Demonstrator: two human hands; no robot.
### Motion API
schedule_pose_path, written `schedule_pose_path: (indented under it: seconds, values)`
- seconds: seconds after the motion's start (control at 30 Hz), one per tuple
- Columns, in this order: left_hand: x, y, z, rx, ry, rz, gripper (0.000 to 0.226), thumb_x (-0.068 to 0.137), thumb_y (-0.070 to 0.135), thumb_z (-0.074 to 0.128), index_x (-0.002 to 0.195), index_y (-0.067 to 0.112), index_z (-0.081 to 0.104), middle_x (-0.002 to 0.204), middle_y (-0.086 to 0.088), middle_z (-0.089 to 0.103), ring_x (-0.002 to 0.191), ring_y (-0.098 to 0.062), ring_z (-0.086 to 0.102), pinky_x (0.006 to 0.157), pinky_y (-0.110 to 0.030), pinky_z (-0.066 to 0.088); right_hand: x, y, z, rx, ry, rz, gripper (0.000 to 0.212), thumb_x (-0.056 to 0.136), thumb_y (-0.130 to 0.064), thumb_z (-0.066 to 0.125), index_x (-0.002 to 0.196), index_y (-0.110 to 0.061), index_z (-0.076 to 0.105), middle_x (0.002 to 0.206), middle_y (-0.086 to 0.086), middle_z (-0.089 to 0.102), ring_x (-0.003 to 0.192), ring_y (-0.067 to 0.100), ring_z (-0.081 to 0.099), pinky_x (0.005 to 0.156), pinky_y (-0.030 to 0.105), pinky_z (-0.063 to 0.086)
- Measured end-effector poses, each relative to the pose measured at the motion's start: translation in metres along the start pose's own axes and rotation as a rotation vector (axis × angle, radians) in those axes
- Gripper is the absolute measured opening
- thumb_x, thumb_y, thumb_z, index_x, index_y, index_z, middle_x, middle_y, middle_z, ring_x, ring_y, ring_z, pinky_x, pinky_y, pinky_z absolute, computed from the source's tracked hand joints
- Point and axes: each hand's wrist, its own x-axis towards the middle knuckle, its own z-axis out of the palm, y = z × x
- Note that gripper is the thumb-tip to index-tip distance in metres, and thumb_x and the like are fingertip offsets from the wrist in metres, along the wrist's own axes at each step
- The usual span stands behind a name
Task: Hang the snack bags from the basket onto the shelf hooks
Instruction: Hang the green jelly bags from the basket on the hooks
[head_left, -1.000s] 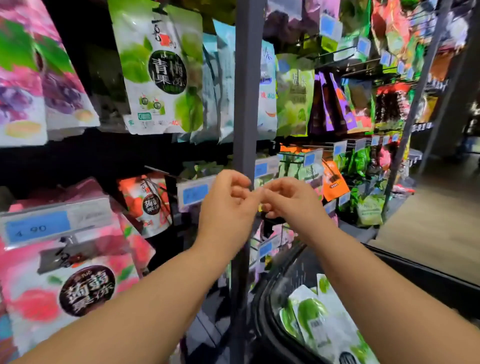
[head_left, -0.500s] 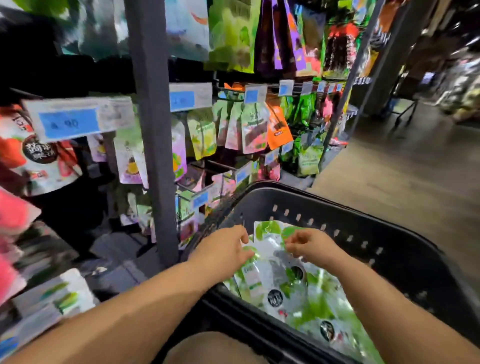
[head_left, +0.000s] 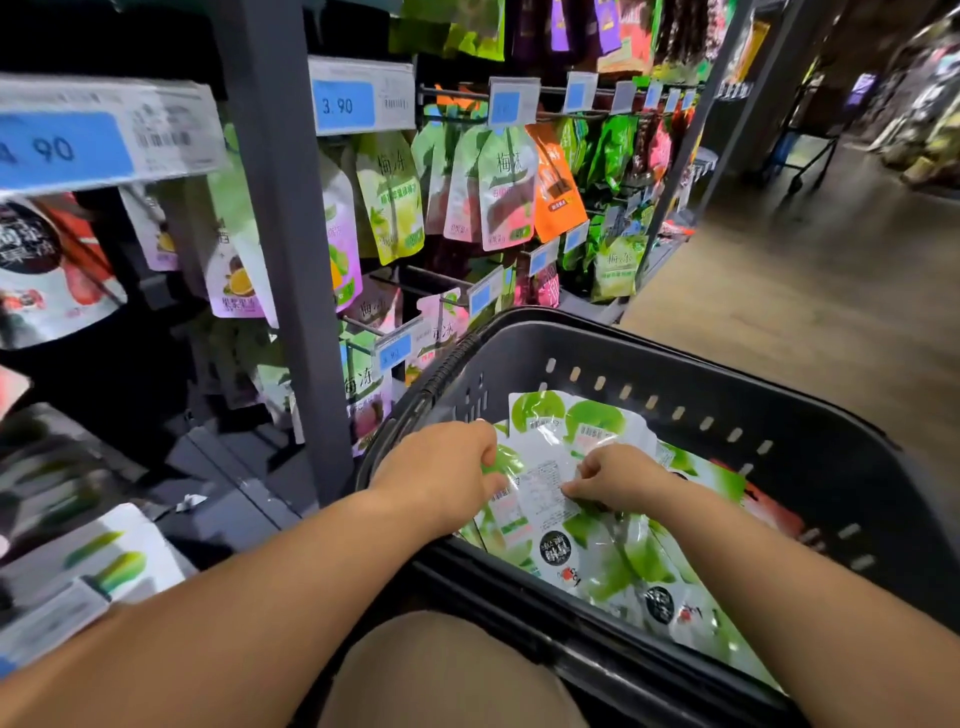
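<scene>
The snack bags lie in a loose, overlapping heap in the dark basket at the near right, most with green fruit print showing. Both hands are down in it on the top bag, which lies back side up with its printed label showing. The left hand has its fingers curled at the bag's left edge, and the right hand pinches the film just right of the label. Both look closed on that one bag, though the fingertips are partly hidden. Judging by the shine and wrinkles, these are thin, glossy film pouches: probably light, limp rather than stiff, and slick against each other, so a bag could slide off the heap or drag a neighbour along. The contents likely shift and sag once lifted. The best hold is probably the flat sealed top edge, where a hang hole would be, pinched on either side so the hole stays free; which end carries the hole cannot be made out here. The shelf hooks stand to the far left, already crowded with hanging pouches.
</scene>
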Motion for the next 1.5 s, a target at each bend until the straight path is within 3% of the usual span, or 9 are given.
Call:
schedule_pose_path:
  seconds: [0.17, 0.57, 0.7, 0.87, 1.03, 1.17, 1.27, 1.37, 1.5]
  values:
    - [-0.002, -0.001, 0.001, 0.007, -0.002, 0.022, 0.022, 0.091, 0.043, 0.062, 0.083, 0.027, 0.049, 0.084, 0.006, 0.06, 0.086, -0.024, 0.057, 0.074, -0.036, 0.047, -0.008, 0.001, -0.006, 0.056, 0.012, -0.05, 0.033, 0.097, -0.033, 0.058, 0.072, -0.018, 0.042, 0.073, -0.002, 0.05, 0.066, 0.015, 0.047, 0.06, 0.028, 0.037]
    - [-0.001, -0.003, 0.004, 0.044, 0.007, 0.016, 0.021, 0.091, 0.046, 0.061, 0.088, 0.028, 0.049, 0.089, 0.007, 0.061, 0.087, -0.022, 0.058, 0.072, -0.035, 0.045, -0.015, 0.017, -0.029, 0.362, 0.226, -0.183, 0.014, 0.092, -0.025, 0.07, 0.095, -0.016, 0.06, 0.073, -0.001, 0.067, 0.047, 0.004, 0.048, 0.048, 0.019, 0.037]
    - [-0.001, -0.002, 0.004, 0.035, 0.025, 0.009, 0.023, 0.091, 0.047, 0.061, 0.086, 0.028, 0.049, 0.087, 0.007, 0.059, 0.085, -0.022, 0.057, 0.069, -0.034, 0.043, -0.024, 0.017, -0.034, 0.429, 0.238, -0.235, 0.024, 0.091, -0.02, 0.07, 0.105, -0.033, 0.055, 0.083, 0.004, 0.071, 0.059, 0.009, 0.056, 0.053, 0.019, 0.046]
    - [-0.002, -0.002, 0.005, 0.016, 0.042, 0.007, 0.023, 0.09, 0.048, 0.062, 0.084, 0.029, 0.049, 0.089, 0.008, 0.06, 0.087, -0.021, 0.058, 0.075, -0.035, 0.048, -0.031, 0.016, -0.041, 0.458, 0.254, -0.336, 0.027, 0.095, -0.016, 0.064, 0.09, -0.043, 0.061, 0.074, 0.005, 0.059, 0.06, 0.011, 0.044, 0.056, 0.02, 0.04]
    - [-0.003, -0.002, 0.004, -0.003, 0.052, 0.008, 0.025, 0.091, 0.048, 0.061, 0.081, 0.029, 0.048, 0.087, 0.009, 0.06, 0.086, -0.018, 0.057, 0.074, -0.035, 0.048, -0.038, 0.014, -0.049, 0.522, 0.201, -0.316, 0.029, 0.094, -0.012, 0.064, 0.081, -0.033, 0.078, 0.072, -0.001, 0.067, 0.064, 0.018, 0.044, 0.058, 0.024, 0.039]
    - [-0.005, -0.001, 0.003, -0.019, 0.06, 0.013, 0.024, 0.091, 0.049, 0.06, 0.082, 0.029, 0.049, 0.087, 0.009, 0.06, 0.085, -0.017, 0.057, 0.076, -0.036, 0.05, -0.046, 0.014, -0.055, 0.579, 0.145, -0.319, 0.021, 0.091, -0.012, 0.069, 0.088, -0.031, 0.077, 0.086, -0.012, 0.077, 0.079, 0.003, 0.066, 0.069, 0.011, 0.049]
    - [-0.005, 0.0, 0.002, -0.019, 0.063, 0.013, 0.024, 0.091, 0.05, 0.06, 0.083, 0.03, 0.049, 0.088, 0.009, 0.061, 0.085, -0.017, 0.057, 0.075, -0.035, 0.05, -0.048, 0.017, -0.059, 0.592, 0.062, -0.363, 0.021, 0.088, -0.013, 0.073, 0.097, -0.032, 0.076, 0.088, -0.01, 0.076, 0.08, 0.004, 0.069, 0.074, 0.013, 0.05]
    - [-0.005, 0.0, 0.002, -0.027, 0.066, 0.011, 0.025, 0.091, 0.051, 0.059, 0.082, 0.03, 0.048, 0.088, 0.008, 0.061, 0.084, -0.017, 0.058, 0.076, -0.036, 0.051, -0.046, 0.026, -0.063, 0.605, -0.048, -0.412, 0.035, 0.081, -0.013, 0.079, 0.111, -0.03, 0.074, 0.077, -0.003, 0.062, 0.075, 0.012, 0.059, 0.075, 0.02, 0.048]
    - [-0.005, 0.0, 0.002, -0.04, 0.074, 0.005, 0.026, 0.09, 0.052, 0.059, 0.081, 0.03, 0.049, 0.087, 0.008, 0.062, 0.083, -0.017, 0.059, 0.076, -0.037, 0.052, -0.05, 0.032, -0.068, 0.532, -0.093, -0.4, 0.059, 0.072, -0.001, 0.074, 0.12, -0.034, 0.069, 0.104, 0.003, 0.066, 0.075, 0.004, 0.06, 0.067, 0.02, 0.048]
